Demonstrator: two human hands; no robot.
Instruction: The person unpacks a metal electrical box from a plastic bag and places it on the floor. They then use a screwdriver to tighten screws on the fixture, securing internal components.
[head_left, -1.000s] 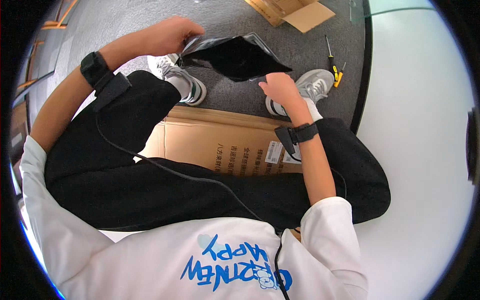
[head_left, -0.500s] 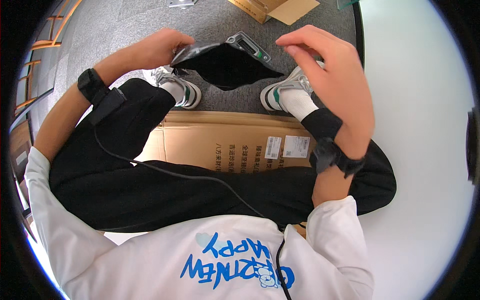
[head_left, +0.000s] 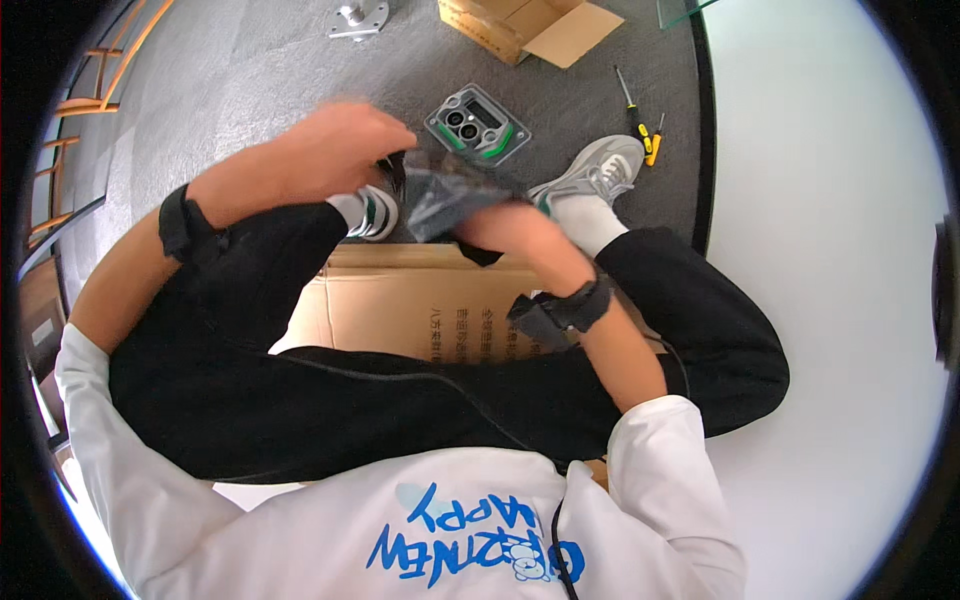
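Observation:
A thin bag [head_left: 445, 195], shiny grey outside and black inside, hangs above the floor between my feet. My left hand [head_left: 350, 145] is closed on its left edge, somewhat blurred by motion. From the right, my right hand [head_left: 515, 232] reaches into the bag or up against its mouth. Its fingers are hidden by the film, so whether they grip anything does not show. Just beyond the bag lies a grey and green device [head_left: 478, 124] with round openings, in a clear tray-like casing.
A flattened cardboard sheet [head_left: 380, 300] lies under my legs. Farther off are an opened cardboard box [head_left: 490, 30] and a metal flange on a plate [head_left: 357, 20]. A yellow-black screwdriver [head_left: 637, 120] and a smaller yellow tool [head_left: 655, 142] lie right of my shoe [head_left: 607, 165], near the white wall.
My right hand has come down and left, from apart on the right to the bag. The bag's wide-open mouth has folded in. The device shows more fully.

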